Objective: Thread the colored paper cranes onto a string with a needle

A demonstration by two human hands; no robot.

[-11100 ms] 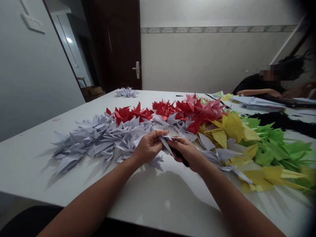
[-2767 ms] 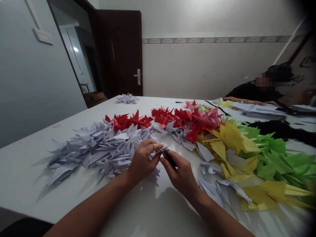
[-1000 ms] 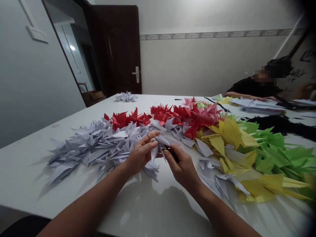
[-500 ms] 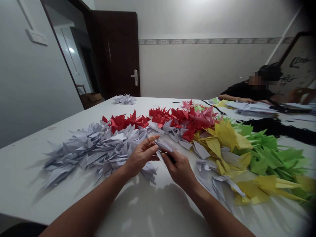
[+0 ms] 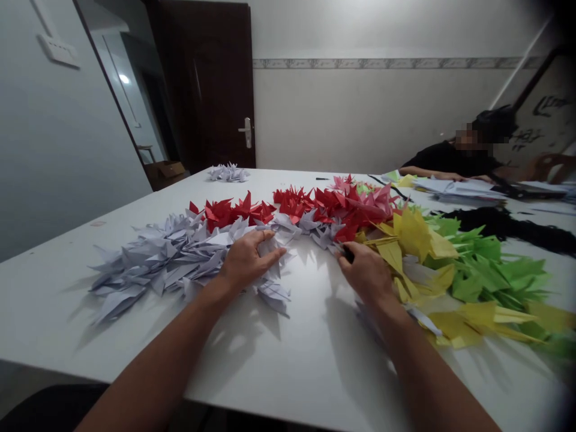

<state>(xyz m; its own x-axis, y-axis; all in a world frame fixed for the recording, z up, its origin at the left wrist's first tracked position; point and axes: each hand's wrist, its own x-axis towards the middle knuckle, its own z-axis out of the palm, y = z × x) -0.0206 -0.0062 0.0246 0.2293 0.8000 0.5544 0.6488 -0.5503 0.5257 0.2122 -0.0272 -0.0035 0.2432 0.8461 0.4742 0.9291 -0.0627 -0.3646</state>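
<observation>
My left hand (image 5: 249, 255) is over the right end of a heap of white folded paper pieces (image 5: 166, 252), its thumb spread away from the fingers. Some fingertips are hidden among the white paper. My right hand (image 5: 366, 273) is closed around a small dark tool (image 5: 347, 254), mostly covered by the fingers, so its kind is unclear. It is beside the white pieces in front of the red folded papers (image 5: 292, 204) and left of the yellow folded papers (image 5: 411, 243). A few white pieces (image 5: 274, 292) lie just below my left hand.
Green folded papers (image 5: 486, 261) spread at the right of the white table (image 5: 288, 360). Behind them lies a bundle of black strands (image 5: 508, 228). A person in black (image 5: 436, 157) sits at the far right by paper stacks (image 5: 454, 189). A small white pile (image 5: 228, 173) is at the back.
My hands were together at a white folded paper and have moved apart, the left onto the white heap, the right rightward with the dark tool. The white paper is no longer between them.
</observation>
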